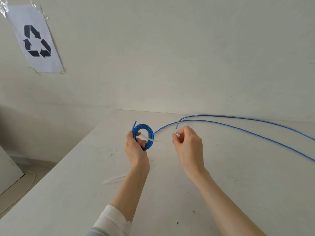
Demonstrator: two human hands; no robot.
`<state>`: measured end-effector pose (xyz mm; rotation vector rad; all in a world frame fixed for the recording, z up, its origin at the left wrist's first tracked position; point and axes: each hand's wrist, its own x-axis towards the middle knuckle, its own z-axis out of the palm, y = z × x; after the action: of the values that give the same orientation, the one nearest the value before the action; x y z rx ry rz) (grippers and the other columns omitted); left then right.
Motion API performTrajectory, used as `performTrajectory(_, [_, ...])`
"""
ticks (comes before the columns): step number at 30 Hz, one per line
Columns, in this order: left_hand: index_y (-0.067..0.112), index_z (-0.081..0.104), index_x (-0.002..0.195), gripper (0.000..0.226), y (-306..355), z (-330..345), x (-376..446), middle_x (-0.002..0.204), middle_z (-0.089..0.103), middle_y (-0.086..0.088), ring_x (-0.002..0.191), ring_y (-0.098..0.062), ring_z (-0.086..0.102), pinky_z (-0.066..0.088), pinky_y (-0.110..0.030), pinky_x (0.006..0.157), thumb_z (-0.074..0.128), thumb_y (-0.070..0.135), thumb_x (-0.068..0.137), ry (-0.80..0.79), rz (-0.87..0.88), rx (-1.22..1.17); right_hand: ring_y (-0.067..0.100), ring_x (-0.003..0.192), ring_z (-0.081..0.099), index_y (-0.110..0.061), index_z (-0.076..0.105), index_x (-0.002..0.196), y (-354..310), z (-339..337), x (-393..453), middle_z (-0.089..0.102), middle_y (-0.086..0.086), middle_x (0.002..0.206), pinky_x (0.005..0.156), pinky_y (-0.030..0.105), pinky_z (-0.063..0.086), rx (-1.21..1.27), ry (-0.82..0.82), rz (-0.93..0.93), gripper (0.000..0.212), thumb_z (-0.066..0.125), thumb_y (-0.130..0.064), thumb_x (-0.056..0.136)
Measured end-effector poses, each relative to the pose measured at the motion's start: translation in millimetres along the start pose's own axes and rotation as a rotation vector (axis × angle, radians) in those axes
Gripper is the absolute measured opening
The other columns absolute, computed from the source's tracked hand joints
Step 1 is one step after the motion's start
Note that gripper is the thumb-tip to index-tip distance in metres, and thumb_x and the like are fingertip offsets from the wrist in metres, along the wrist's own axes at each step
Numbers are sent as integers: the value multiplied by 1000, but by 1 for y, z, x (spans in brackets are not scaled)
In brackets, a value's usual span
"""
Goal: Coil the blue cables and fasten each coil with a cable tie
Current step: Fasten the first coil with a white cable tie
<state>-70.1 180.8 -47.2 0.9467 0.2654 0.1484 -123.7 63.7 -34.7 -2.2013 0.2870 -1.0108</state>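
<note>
Blue cable coil (144,135) is up off the bench (68,193), held over the middle of it, nearer the far edge than the near one. Left hand (135,147) grips the coil at its lower left, fingers curled thru the ring w/ the thumb on the outside. One short cable end pokes up from the coil's top left.

Clear cable tie (154,140) runs across the coil's right side and out to the right. Right hand (187,142) pinches the tie's far end between thumb & forefinger, other fingers curled in. Hands are near each other but apart, the tie spanning the gap.

Two loose blue cables (247,126) lie along the bench's far edge and sweep off toward the right edge. One seems to run into the coil's right side; the other ends in a free tip just above the right hand.

More clear ties (115,179) lie flat on the bench under the left forearm, blurred, can't count them. White sleeve (110,220) is pushed up the left arm. Paper w/ a recycling sign (36,40) is taped to the wall (170,57), upper left.
</note>
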Motion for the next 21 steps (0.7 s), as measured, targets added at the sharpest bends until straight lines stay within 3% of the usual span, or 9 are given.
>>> performTrajectory(4, [16,41,66,24,-1,1,1,45,24,7,51,-16,27,34,-24,61,45,29,87,32,-42,-36,17,59,44,-4,52,79,1,2,-3,58,6,74,57,24,28,-40,0,-19,13,63,-10,84])
performTrajectory(10, [16,44,67,24,-11,4,-14,43,21,7,47,-14,26,28,-25,58,45,29,87,-37,-83,6,20,56,60,-13,47,78,-8,12,-6,59,1,65,58,38,51,240,-38,10,19,64,-17,86])
performTrajectory(13, [17,65,78,26,-12,3,-18,44,21,9,45,-11,23,30,-20,49,43,26,89,-154,-18,117,12,52,63,-22,47,75,-8,12,-7,59,-6,65,56,32,55,482,-149,30,24,69,-13,82])
performTrajectory(16, [29,73,93,29,-9,4,-21,45,25,12,43,-9,25,32,-17,47,44,24,89,-207,59,238,12,59,66,-28,55,77,-2,10,-5,63,-6,75,60,22,53,593,-210,24,25,67,-7,82])
performTrajectory(21, [34,74,86,29,-5,10,-27,41,38,14,42,-5,30,33,-23,52,46,25,87,-263,103,424,8,94,54,-14,63,88,3,7,-4,55,-11,98,81,16,44,445,-86,-233,7,64,-9,84])
